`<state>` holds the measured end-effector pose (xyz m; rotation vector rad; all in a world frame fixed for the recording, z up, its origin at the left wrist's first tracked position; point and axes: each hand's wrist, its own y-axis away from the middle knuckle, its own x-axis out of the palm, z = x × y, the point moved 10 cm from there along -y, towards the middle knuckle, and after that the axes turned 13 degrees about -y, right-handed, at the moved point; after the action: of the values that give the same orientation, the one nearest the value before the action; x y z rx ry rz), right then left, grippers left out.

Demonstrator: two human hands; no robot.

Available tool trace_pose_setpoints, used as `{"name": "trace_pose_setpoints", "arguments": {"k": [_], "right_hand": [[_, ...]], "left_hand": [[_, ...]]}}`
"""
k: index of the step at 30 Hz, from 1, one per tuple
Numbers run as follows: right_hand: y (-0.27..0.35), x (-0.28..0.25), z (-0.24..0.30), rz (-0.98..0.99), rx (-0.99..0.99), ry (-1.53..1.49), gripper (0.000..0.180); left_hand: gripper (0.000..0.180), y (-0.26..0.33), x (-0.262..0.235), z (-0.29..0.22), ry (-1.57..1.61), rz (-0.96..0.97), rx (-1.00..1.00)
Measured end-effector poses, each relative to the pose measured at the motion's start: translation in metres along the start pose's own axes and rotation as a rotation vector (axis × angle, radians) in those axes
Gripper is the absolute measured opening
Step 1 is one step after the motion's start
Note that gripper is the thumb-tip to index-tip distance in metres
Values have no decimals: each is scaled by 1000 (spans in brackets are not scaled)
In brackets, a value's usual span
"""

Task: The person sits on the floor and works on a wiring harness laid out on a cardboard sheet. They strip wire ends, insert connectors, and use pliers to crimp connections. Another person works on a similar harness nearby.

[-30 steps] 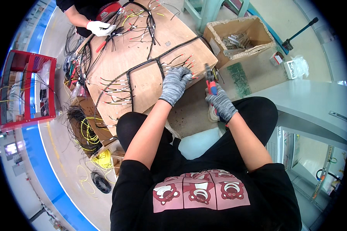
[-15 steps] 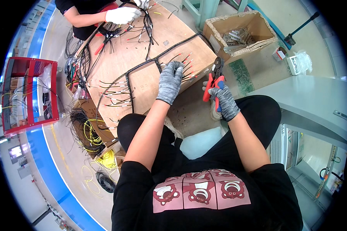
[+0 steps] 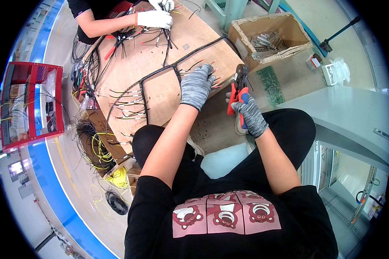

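My left hand (image 3: 197, 87), in a grey knit glove, is closed over a fan of black wires with red and white ends (image 3: 217, 80) at the board's near right edge. Its curled fingers hide whatever they pinch. The wires branch off a black wrapped wire harness (image 3: 160, 71) lying across the wooden board (image 3: 162, 101). In my gloved right hand (image 3: 251, 115) is a pair of crimping pliers (image 3: 235, 97) with red and blue handles. Their dark head points up, just right of the board and apart from the wires. A second fan of wires (image 3: 127, 103) lies left.
Across the board, a person's white-gloved hands (image 3: 155, 18) work at wire bundles. A cardboard box (image 3: 270, 21) of metal parts stands at the far right, and a grey cabinet (image 3: 345, 108) at the right. Wire coils (image 3: 101, 151) and a red rack (image 3: 32, 103) are left.
My left hand has moved slightly right and over the wire ends, covering more of them. The pliers have shifted a little left. The other person's near hand has moved right.
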<state>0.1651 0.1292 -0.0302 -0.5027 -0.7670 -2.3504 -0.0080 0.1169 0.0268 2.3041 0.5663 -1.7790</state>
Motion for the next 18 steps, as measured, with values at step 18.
{"name": "trace_pose_setpoints", "arguments": {"k": [18], "right_hand": [[13,51,-20,236,110,149,47]], "left_hand": [[15,31,27,40,1092,-17,-275]]}}
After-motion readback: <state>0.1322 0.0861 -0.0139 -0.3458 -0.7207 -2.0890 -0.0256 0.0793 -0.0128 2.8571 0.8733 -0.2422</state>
